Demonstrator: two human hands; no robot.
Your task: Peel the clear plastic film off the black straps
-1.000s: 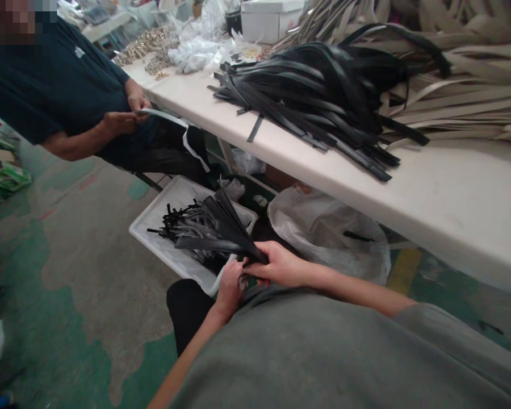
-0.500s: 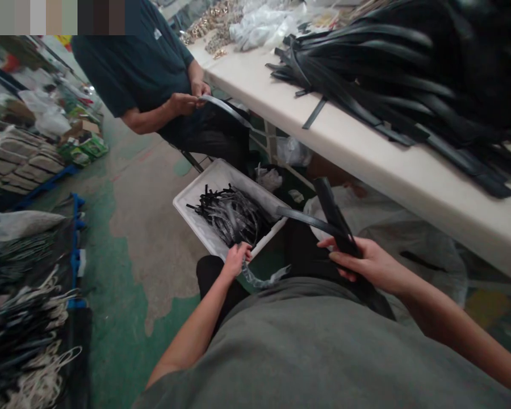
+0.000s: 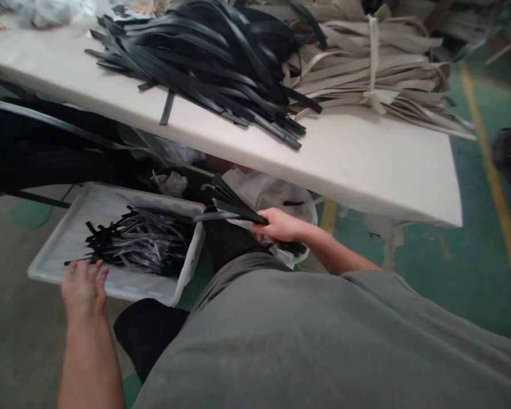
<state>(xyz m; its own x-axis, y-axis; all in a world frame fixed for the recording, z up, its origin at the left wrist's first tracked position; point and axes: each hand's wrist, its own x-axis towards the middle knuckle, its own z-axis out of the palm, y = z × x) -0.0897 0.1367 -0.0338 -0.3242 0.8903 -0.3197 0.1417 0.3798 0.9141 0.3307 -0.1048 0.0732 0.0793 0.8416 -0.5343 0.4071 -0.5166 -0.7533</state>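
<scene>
My right hand (image 3: 279,225) is wrapped round a bundle of black strips (image 3: 232,200), whose ends fan out to the left above my lap. One strip from it reaches the right rim of a white tray (image 3: 59,230). Inside the tray lies a tangled heap of black strips (image 3: 147,241), some with a whitish surface. At the tray's near left edge my left hand (image 3: 84,284) has its fingers apart and holds nothing visible, its fingertips close to the end of one black strip.
A white table (image 3: 366,165) crosses the view beyond the tray. On it lie a big pile of black straps (image 3: 204,57) and tied beige straps (image 3: 392,74). Another person's dark-clothed legs (image 3: 38,142) are at the left. A plastic bag (image 3: 272,196) sits under the table.
The view has swung to the right. My left hand has left the clear plastic strip by the tray's near corner and moved along to the tray's left part. My right hand still holds the bundle.
</scene>
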